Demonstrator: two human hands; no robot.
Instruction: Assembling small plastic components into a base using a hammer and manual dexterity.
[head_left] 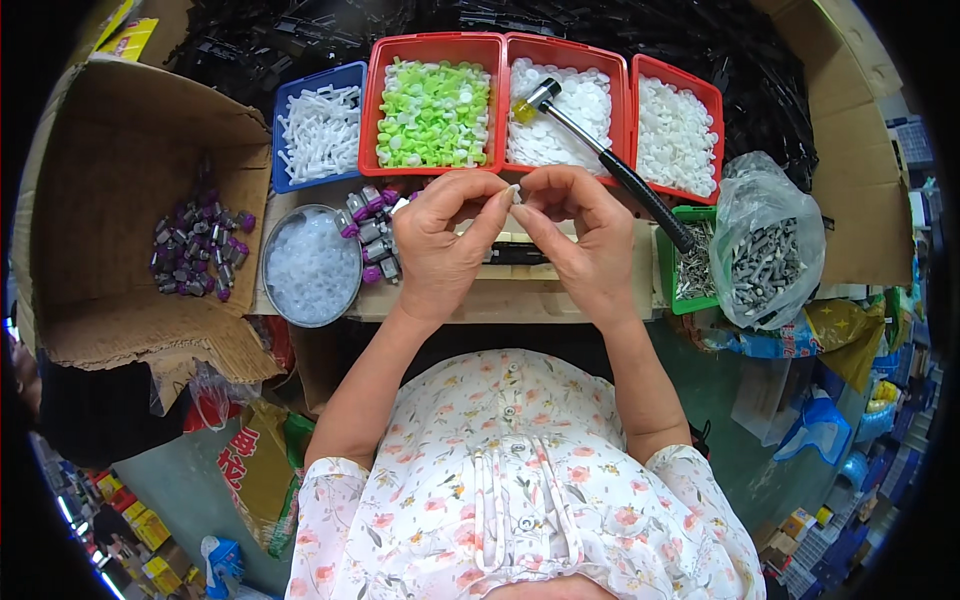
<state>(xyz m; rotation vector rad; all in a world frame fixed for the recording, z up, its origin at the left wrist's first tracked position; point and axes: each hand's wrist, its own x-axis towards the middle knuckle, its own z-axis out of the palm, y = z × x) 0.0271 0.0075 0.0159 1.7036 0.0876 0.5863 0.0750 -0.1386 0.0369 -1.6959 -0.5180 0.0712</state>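
Observation:
My left hand [448,238] and my right hand [590,240] meet at the middle of the bench, thumbs and forefingers pinched together. Between their fingertips is a small white plastic piece [516,194], mostly covered by the fingers. Beneath the hands a long black part [516,254] lies on the wooden bench. Just left of my left hand is a pile of grey metal pieces with purple ends [375,238]. A hammer [610,160] with a black handle and yellow face rests across the red bins, its handle end near my right hand.
Along the back stand a blue bin [277,150] of white pins, red bins [368,110] of green and white plastic pieces, and black parts behind. A round tub [268,285] and cardboard box [90,200] are left; a green bin [712,302] and plastic bag [770,185] right.

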